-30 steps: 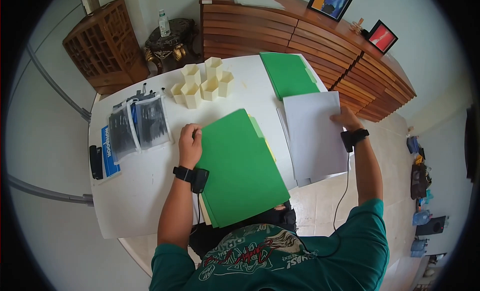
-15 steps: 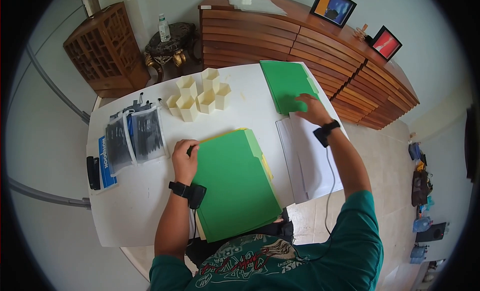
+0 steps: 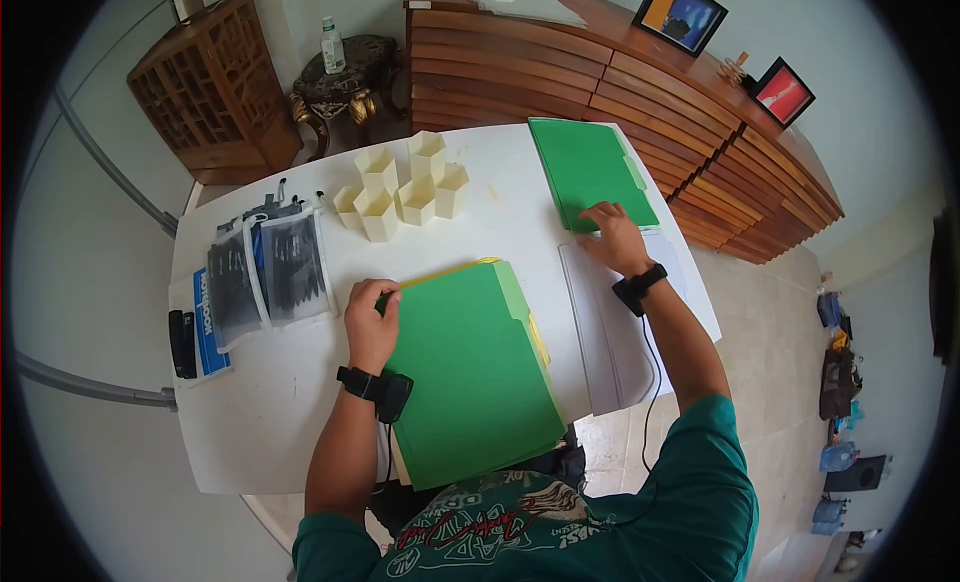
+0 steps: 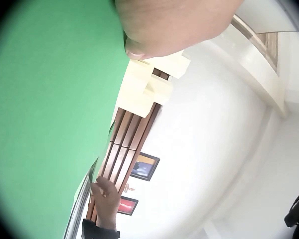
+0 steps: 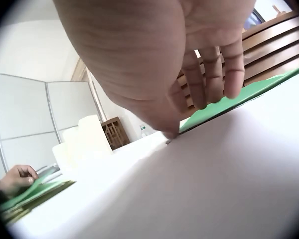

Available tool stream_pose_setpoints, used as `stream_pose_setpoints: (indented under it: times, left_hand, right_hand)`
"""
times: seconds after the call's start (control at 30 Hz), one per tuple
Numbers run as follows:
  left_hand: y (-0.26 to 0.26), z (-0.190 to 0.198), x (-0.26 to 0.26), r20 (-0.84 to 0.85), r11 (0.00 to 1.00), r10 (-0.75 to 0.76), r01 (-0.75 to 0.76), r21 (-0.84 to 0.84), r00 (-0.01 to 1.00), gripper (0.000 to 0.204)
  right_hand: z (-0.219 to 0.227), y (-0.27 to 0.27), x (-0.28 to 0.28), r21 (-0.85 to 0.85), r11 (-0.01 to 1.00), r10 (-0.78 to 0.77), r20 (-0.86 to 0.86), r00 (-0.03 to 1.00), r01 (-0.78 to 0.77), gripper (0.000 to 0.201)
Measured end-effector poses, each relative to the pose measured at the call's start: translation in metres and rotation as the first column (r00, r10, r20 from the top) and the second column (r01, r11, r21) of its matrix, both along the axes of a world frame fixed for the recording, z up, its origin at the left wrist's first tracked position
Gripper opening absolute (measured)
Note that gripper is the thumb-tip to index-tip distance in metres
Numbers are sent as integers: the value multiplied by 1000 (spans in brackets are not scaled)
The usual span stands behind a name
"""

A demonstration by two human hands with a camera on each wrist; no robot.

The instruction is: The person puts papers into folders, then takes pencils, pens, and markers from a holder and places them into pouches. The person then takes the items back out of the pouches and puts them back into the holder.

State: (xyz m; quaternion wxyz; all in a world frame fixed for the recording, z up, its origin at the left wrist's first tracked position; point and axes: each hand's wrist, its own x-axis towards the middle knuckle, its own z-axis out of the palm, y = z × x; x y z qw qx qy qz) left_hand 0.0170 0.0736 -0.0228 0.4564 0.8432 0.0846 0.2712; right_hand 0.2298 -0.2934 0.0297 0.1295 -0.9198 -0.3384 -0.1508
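A stack of green folders (image 3: 470, 372) lies at the table's near edge, a yellow edge showing beneath. My left hand (image 3: 372, 327) grips its left edge near the far corner, fingers curled; in the left wrist view the hand (image 4: 174, 25) is at the folder's edge. My right hand (image 3: 617, 244) is at the near edge of another green folder pile (image 3: 590, 167) at the far right. In the right wrist view its fingers (image 5: 213, 82) hang fairly straight over that folder, thumb tip at the edge. White paper sheets (image 3: 605, 332) lie under the right wrist.
Cream hexagonal cups (image 3: 415, 197) stand at the back of the table. Left are zip pouches (image 3: 295, 272), a blue notebook (image 3: 208, 327) and a black stapler (image 3: 181, 344). Behind the table stand a wooden dresser (image 3: 500, 67) and a small dark stool (image 3: 345, 67) with a bottle (image 3: 332, 47).
My right hand has left the right side of the white sheets and moved forward and left to the far green folder. The left hand's folder stack now lies a little lower in view.
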Motion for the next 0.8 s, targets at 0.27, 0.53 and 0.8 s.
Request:
stream_pose_setpoints:
  times: [0.27,0.53,0.8]
  left_hand:
    - [1,5,-1,-2,998,-27,27,54,1000,18]
    - [2,3,-1,-12,999,-38,38,17,999,20]
    - [5,-11,2,118,988,-69,84,-129,991,25]
  right_hand:
    - [-10,1,31,-82,996,29,-72,997,-35,18]
    - [0,1,33,-129,990,-40,136,990,57,12]
    - [74,54,-195,92,897,375,359,855,-432,25]
